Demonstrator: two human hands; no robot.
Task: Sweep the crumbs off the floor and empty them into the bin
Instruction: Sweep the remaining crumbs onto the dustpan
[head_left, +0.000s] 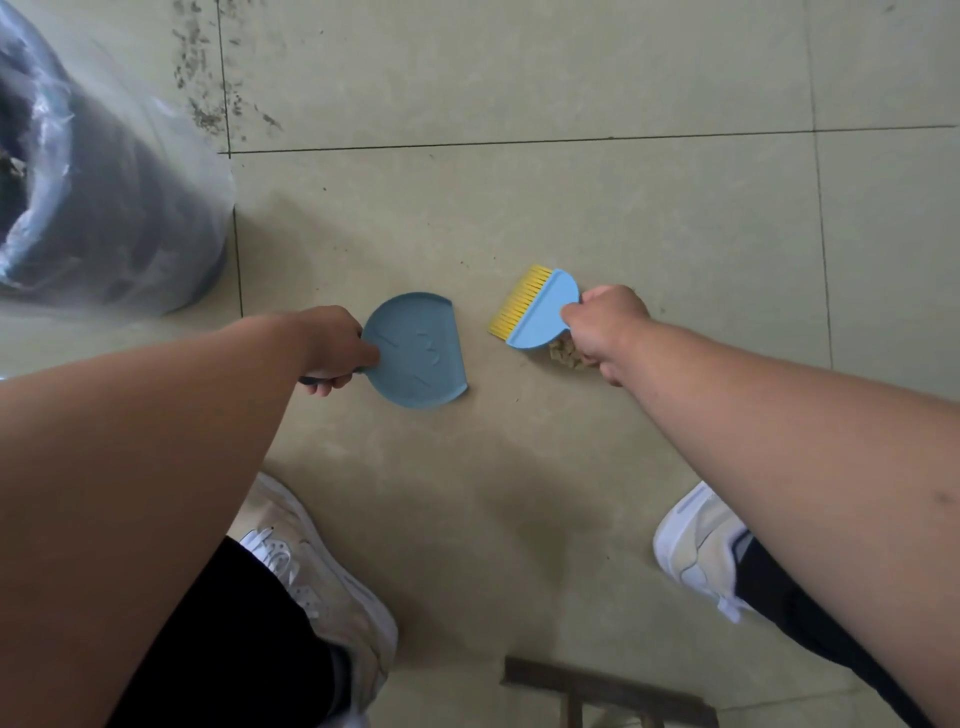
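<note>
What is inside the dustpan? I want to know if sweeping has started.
The dustpan looks empty. The crumbs lie on the floor, partly hidden under the right hand and brush.

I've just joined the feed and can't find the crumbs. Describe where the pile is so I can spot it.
Start at the pale tiled floor, then the right hand holding the small blue brush with yellow bristles. The small tan crumb pile lies just under that hand, partly hidden, the only lumpy brown patch there.

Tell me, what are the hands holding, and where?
Left hand grips the blue dustpan by its handle. Right hand grips the brush by its blue back.
</note>
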